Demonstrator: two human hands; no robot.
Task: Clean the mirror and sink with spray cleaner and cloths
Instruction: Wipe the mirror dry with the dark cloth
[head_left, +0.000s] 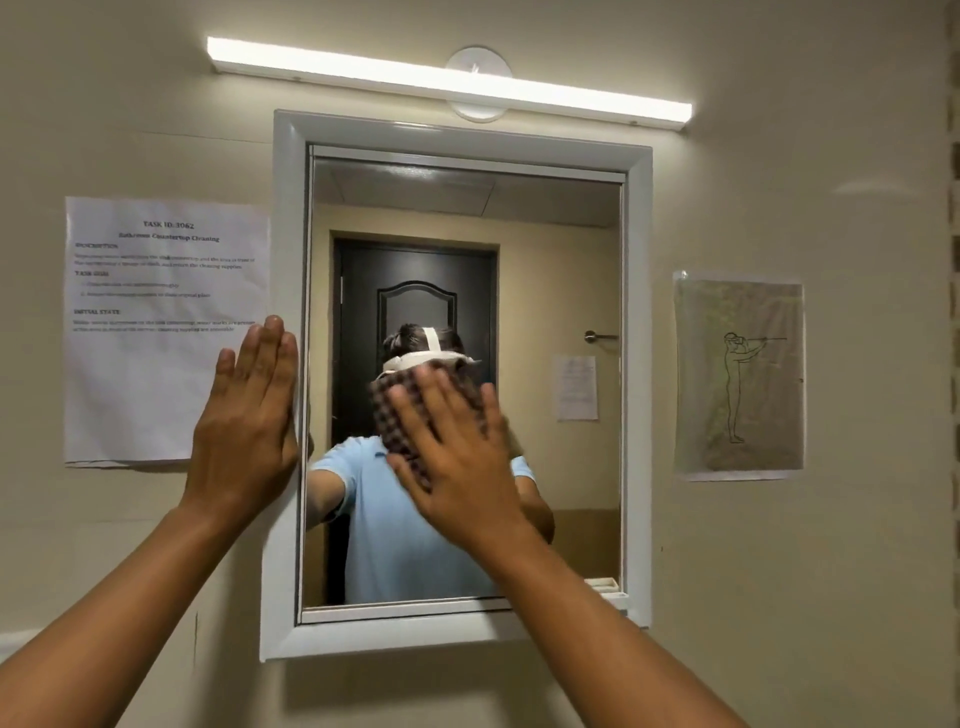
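Beige bathroom wall, framed mirror as landmark. Right hand, fingers spread, presses checked cloth flat on mirror centre. Left hand, fingers together, braces on mirror's left frame. Risk: cloth slips from under the open palm, skin smears glass. Mirror upright, long axis vertical, facing the person.

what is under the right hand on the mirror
A dark checked cloth lies under the flat right hand, pressed against the mirror. Its edges show past the fingers; the hand covers its middle.
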